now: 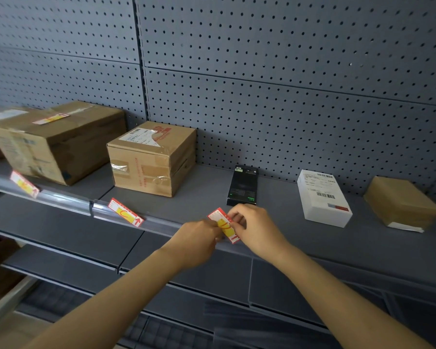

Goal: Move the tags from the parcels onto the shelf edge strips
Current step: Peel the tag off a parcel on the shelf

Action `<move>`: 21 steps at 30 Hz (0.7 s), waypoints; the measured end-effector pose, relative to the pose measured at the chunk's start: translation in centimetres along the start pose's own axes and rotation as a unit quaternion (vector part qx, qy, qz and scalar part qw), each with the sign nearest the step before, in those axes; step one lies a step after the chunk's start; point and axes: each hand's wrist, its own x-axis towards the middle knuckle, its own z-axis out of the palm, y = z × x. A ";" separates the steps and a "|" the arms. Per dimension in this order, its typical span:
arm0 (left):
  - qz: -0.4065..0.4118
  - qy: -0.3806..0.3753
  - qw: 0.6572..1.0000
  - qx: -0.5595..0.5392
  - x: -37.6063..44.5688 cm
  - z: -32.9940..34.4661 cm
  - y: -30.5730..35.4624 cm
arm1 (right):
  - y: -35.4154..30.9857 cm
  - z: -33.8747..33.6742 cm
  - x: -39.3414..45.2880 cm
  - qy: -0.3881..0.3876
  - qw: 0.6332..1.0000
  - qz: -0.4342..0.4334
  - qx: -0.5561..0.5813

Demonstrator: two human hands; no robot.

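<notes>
A red, white and yellow tag (224, 224) sits at the clear shelf edge strip (161, 222), just in front of the black parcel (243, 185). My left hand (199, 238) pinches its left side and my right hand (252, 225) pinches its right side. Two more tags stand in the strip: one (126, 211) below the small cardboard box (152, 159), one (24, 183) below the large cardboard box (58, 142). Another tag (51, 118) lies on top of the large box.
A white parcel (322, 197) and a flat brown parcel (402, 204) lie on the shelf to the right. Grey pegboard (287, 71) backs the shelf. Lower grey shelves (61, 238) run below my arms.
</notes>
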 end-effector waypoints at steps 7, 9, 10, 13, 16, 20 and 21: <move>-0.003 -0.006 1.000 0.022 -0.6 0.2 0.0 | 0.1 0.4 -0.2 -0.053 0.993 -0.010 -0.103; -0.008 -0.005 0.999 0.031 -0.6 0.2 0.1 | 0.2 0.7 -0.5 -0.069 0.987 -0.011 -0.141; -0.010 -0.005 0.999 0.036 -0.5 0.1 0.2 | 0.2 0.9 -0.6 -0.075 0.986 -0.011 -0.148; -0.010 -0.001 0.999 0.041 -0.5 -0.2 0.1 | 0.0 0.8 -0.5 -0.086 0.985 -0.005 -0.146; -0.026 0.016 0.998 0.062 -0.8 -0.9 -0.6 | -0.4 0.0 0.0 -0.085 0.987 0.002 -0.137; -0.107 0.046 0.978 0.172 -1.7 -2.4 -2.4 | -1.7 -0.4 1.0 -0.065 0.982 -0.023 -0.175; -0.130 0.050 0.973 0.182 -2.0 -2.9 -2.9 | -2.4 -0.3 1.3 -0.066 0.976 -0.042 -0.203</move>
